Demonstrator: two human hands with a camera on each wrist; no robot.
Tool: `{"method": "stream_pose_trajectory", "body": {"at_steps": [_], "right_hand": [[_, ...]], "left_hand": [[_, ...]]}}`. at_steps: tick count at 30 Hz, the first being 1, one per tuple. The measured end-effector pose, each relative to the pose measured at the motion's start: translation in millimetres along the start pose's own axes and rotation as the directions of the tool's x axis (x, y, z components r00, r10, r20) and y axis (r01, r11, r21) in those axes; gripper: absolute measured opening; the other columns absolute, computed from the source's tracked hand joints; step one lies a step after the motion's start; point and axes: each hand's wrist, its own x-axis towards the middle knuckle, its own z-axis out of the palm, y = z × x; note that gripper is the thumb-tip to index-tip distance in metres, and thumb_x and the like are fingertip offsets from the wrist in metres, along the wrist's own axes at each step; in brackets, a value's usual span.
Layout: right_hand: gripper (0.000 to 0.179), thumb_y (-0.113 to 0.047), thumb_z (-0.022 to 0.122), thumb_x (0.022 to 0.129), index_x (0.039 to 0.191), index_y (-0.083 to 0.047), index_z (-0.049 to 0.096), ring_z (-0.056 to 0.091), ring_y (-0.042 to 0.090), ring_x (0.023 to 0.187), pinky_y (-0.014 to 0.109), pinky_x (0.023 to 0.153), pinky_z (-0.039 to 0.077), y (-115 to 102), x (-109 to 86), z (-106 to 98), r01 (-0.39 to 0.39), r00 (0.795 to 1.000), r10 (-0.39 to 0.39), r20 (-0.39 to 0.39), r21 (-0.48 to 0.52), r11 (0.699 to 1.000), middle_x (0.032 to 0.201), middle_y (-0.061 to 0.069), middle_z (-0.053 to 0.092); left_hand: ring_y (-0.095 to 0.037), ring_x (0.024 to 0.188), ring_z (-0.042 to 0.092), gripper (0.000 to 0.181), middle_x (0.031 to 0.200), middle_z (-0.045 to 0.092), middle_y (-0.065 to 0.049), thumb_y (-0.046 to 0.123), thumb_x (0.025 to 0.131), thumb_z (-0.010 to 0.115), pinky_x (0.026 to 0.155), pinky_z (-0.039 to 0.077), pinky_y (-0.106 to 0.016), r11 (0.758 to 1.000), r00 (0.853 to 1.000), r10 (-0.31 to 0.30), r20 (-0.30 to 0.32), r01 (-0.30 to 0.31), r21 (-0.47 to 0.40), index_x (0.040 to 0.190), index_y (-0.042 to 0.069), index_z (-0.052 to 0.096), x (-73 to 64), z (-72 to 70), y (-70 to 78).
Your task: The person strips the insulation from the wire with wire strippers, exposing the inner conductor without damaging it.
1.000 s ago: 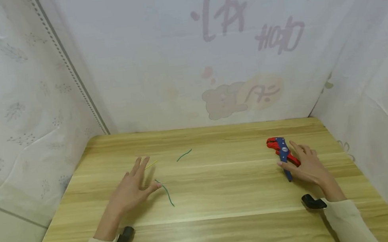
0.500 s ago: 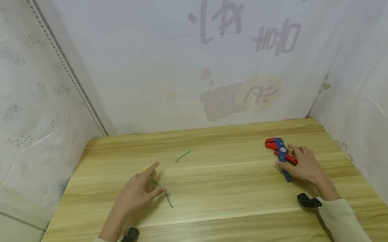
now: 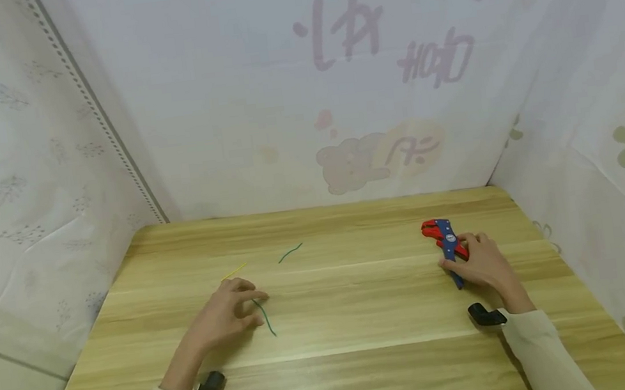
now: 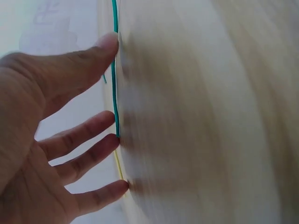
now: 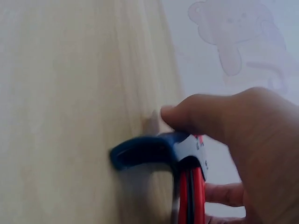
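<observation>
A green wire (image 3: 267, 319) lies on the table within the spread of my left hand (image 3: 219, 318). Its thumb and index finger stand apart on either side of it. The left wrist view shows the thumb and fingertips right at the green wire (image 4: 114, 88), low over the wood. Just beyond those fingers is a yellow wire (image 3: 236, 271), partly hidden by the hand. On the right, my right hand (image 3: 489, 268) grips a red and blue wire stripper (image 3: 449, 238) by its handles, thumb on the blue side, fingers by the red one. Its jaws point toward the back.
Another short green wire (image 3: 290, 253) lies farther back on the wooden table (image 3: 361, 318). A printed cloth (image 3: 255, 98) hangs behind the table, with more cloth at both sides. Black wrist mounts (image 3: 209, 387) sit at the sleeves.
My left hand has lowered and drawn back from the yellow wire to the green one, its fingers bending. My right-hand fingers have come in closer around the stripper's handles. The view has shifted slightly.
</observation>
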Motion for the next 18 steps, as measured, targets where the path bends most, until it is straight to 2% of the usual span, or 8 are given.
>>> {"method": "stream_pose_trajectory", "body": {"at_steps": [5,9,14,18], "right_hand": [[0.092,-0.058,0.067,0.092,0.143,0.013,0.04,0.055,0.051,0.108,0.062,0.086,0.05,-1.8,1.9,-3.8,0.002,0.999,-0.001,0.032,-0.02,1.0,0.128,0.04,0.048],[0.093,-0.059,0.067,0.091,0.142,0.013,0.039,0.057,0.049,0.108,0.061,0.089,0.05,-2.6,3.3,-4.9,-0.008,0.999,0.009,0.052,-0.015,1.0,0.126,0.038,0.053],[0.094,-0.06,0.07,0.089,0.141,0.013,0.04,0.058,0.039,0.096,0.05,0.079,0.05,-4.1,4.4,-4.6,-0.039,0.997,0.039,0.073,-0.001,0.999,0.112,0.029,0.058],[0.097,-0.063,0.071,0.086,0.14,0.012,0.041,0.057,0.033,0.091,0.044,0.075,0.049,-6.7,4.7,-4.4,-0.072,0.994,0.071,0.083,0.0,0.997,0.107,0.025,0.06]], "left_hand": [[-0.025,0.108,0.056,0.036,0.113,0.063,-0.003,0.026,0.08,0.087,0.093,0.051,-0.052,0.999,1.0,0.012,-0.01,-0.012,0.034,0.114,0.021,0.079,2.3,2.3,4.0],[-0.016,0.096,0.052,0.027,0.102,0.061,0.0,0.025,0.078,0.088,0.086,0.047,-0.043,0.999,1.0,0.007,-0.015,-0.006,0.048,0.104,0.021,0.081,5.0,2.8,7.8],[-0.013,0.088,0.049,0.017,0.094,0.059,0.001,0.022,0.077,0.088,0.078,0.042,-0.035,0.997,1.0,0.01,-0.011,-0.009,0.075,0.093,0.021,0.081,8.5,0.6,10.8],[-0.013,0.085,0.047,0.012,0.089,0.058,0.002,0.02,0.077,0.088,0.074,0.041,-0.035,0.996,1.0,0.015,0.001,-0.015,0.093,0.083,0.023,0.078,10.3,-0.6,13.4]]}}
